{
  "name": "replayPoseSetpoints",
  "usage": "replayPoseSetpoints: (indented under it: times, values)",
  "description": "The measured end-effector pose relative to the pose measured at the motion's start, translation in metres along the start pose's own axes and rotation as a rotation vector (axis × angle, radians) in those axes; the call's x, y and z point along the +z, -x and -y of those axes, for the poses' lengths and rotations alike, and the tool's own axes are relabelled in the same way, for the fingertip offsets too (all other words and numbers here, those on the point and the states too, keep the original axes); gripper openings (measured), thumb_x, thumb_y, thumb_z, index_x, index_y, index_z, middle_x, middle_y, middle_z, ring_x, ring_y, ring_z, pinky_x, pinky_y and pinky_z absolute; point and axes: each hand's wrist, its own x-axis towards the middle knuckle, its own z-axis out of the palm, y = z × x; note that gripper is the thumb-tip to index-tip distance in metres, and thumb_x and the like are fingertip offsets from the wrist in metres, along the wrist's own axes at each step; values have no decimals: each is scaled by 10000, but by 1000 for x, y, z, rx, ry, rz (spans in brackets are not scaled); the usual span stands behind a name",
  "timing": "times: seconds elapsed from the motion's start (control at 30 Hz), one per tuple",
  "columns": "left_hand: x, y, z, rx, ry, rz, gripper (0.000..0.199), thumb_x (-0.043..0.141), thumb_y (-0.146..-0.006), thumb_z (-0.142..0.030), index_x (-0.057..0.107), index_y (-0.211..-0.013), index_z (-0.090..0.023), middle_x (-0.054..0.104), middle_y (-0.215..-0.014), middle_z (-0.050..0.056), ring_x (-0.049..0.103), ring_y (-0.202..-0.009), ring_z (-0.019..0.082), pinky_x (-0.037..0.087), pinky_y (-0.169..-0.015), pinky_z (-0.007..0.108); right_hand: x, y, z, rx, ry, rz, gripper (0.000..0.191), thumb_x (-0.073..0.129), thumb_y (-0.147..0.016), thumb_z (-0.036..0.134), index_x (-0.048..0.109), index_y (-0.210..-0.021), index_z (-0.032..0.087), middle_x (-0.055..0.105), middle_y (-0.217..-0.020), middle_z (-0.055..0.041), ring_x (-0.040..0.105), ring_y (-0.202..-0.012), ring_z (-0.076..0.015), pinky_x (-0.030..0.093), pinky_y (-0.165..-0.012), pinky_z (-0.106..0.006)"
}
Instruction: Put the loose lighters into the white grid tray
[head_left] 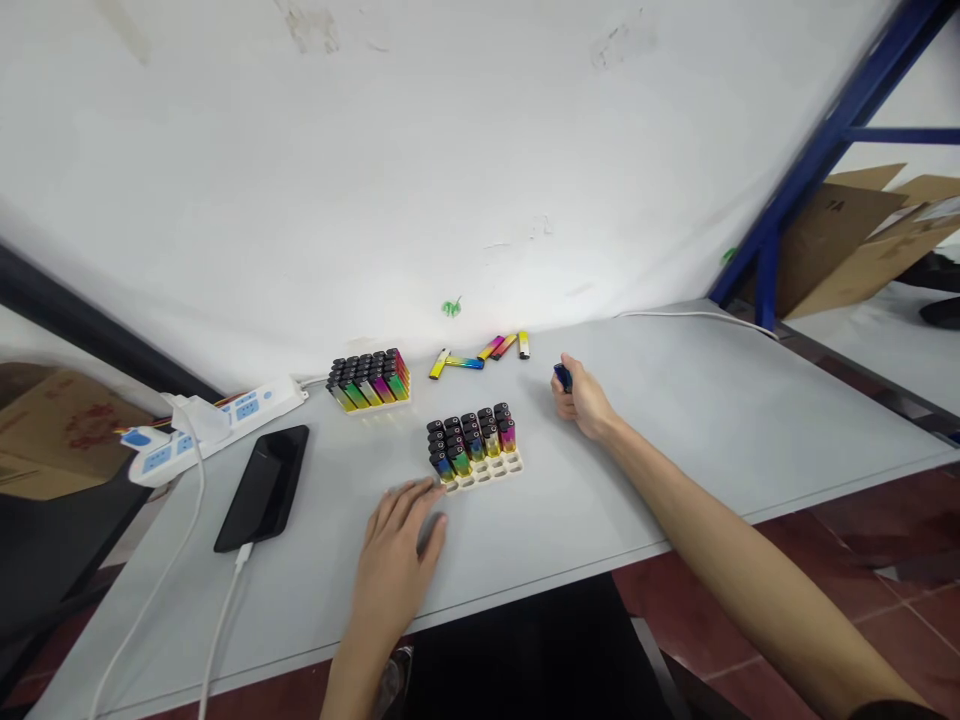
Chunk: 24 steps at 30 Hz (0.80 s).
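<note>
Just below centre, a cream slotted tray (501,468) sits part-filled with lighters (474,447); my right hand (585,400) grips a dark-blue lighter (562,376), my left hand (397,550) rests loose by its corner.

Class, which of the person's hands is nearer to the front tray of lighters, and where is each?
Left. The left hand is right by the near left corner of the front tray; the right hand is off to its right, clearly apart.

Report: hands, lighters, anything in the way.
Right hand closed around dark object, likely lighter. Left hand at near left corner of part-filled front rack. Loose lighters by wall, out of the way.
</note>
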Motion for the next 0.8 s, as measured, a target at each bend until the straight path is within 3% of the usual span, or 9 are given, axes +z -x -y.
replayPoseSetpoints:
  times: [0.17, 0.47, 0.8]
  values:
    - [1, 0, 1, 10, -3, 2, 321, 485, -974, -304, 580, -1279, -282, 637, -1346, 17, 516, -1306, 242, 374, -1143, 495, -1, -1, 1, 23, -36, -5, 413, 394, -900, 503, 316, -593, 238, 153, -489, 90, 91, -416, -73, 114, -381, -222]
    - [2, 0, 2, 4, -3, -2, 322, 495, -968, -303, 587, -1275, -278, 638, -1346, 24, 521, -1302, 248, 388, -1126, 494, 0, 0, -1, -1, -74, -22, 486, 417, -887, 635, 326, -620, 239, 155, -499, 96, 99, -416, -74, 126, -372, -220]
    - [0, -1, 0, -1, 7, -2, 314, 489, -973, -298, 587, -1271, -286, 634, -1352, 17, 520, -1300, 240, 390, -1116, 473, -2, -4, -5, -4, -65, -43, 393, 403, -877, 542, 322, -632, 246, 157, -492, 95, 107, -399, -79, 129, -369, -224]
